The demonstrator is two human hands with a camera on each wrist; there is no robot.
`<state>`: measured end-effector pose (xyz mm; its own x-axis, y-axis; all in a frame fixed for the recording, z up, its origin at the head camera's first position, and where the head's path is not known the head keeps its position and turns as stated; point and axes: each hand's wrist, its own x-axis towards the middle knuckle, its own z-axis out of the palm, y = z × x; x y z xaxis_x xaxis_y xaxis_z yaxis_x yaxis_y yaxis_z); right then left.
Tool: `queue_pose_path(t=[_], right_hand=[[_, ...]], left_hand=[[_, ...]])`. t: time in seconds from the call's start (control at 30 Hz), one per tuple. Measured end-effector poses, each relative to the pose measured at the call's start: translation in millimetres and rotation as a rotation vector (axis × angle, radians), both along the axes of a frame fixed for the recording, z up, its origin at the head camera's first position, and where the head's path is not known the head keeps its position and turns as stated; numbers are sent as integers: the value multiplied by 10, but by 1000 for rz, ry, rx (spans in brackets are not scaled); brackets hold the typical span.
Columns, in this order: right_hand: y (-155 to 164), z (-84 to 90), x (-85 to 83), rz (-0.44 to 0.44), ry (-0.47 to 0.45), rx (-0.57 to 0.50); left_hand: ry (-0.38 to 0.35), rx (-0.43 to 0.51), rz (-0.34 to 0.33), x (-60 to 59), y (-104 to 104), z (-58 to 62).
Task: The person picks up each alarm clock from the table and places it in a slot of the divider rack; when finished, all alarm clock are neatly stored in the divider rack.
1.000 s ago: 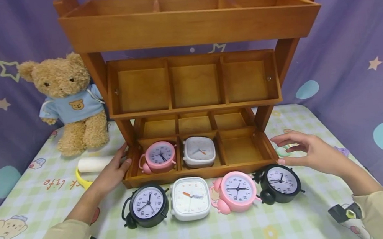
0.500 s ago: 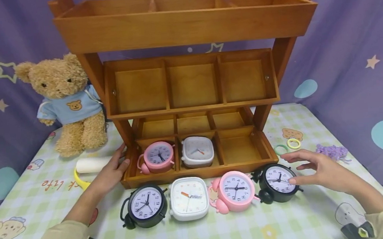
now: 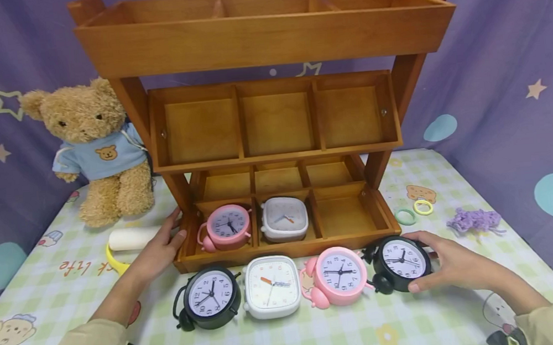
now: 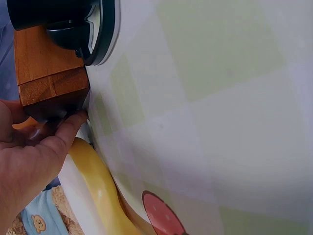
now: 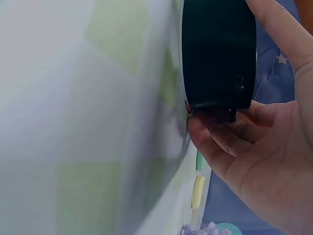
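Down comes the right hand (image 3: 453,269) from the air beside the rack, and now it is on the black clock (image 3: 401,264) at the right end of the front row, fingers (image 3: 416,237) curled over the top rim and thumb under the lower edge. From the right wrist view the clock's dark side (image 5: 218,54) sits right against the palm (image 5: 266,161), gripped. That clock stands on the worktop (image 3: 352,332), just in front of the rack's (image 3: 263,29) right corner, touching the pink clock (image 3: 340,275) beside it.

Over on the other side, the left hand (image 3: 156,250) hasn't budged: it presses against the rack's lower left corner, fingers curled loosely against the wood (image 4: 49,73), thumb at the front edge. Just behind it lie a white roll (image 3: 133,238) and a yellow band (image 3: 114,261).

Along the front row, left to right: a second black clock (image 3: 210,296), a white square clock (image 3: 272,286), then the pink, then the held one. In the bottom tray, a small pink clock (image 3: 228,225) fills the left compartment and a grey square clock (image 3: 286,218) the middle. A teddy bear (image 3: 94,145) sits at the left.
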<state>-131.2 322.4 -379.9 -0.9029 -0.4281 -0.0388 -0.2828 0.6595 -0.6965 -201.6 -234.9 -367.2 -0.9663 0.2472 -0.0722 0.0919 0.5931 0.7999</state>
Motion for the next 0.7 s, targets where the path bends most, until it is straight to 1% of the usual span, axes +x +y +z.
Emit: queue_pose_path(t=[0.17,0.37,0.53,0.7], right_hand=[[-16,-15,0,-10,41,43],[-43,-10,-3,-20,87,57],[-93,6,-15,-24,81,62],[-137,24,-13,-37,78,83]], left_hand=[[2,-8,1,-2,1,-4],[10,-7,0,-3,3,-9],[11,-22,2,-7,6,-10],[11,-16,2,-13,4,-16]])
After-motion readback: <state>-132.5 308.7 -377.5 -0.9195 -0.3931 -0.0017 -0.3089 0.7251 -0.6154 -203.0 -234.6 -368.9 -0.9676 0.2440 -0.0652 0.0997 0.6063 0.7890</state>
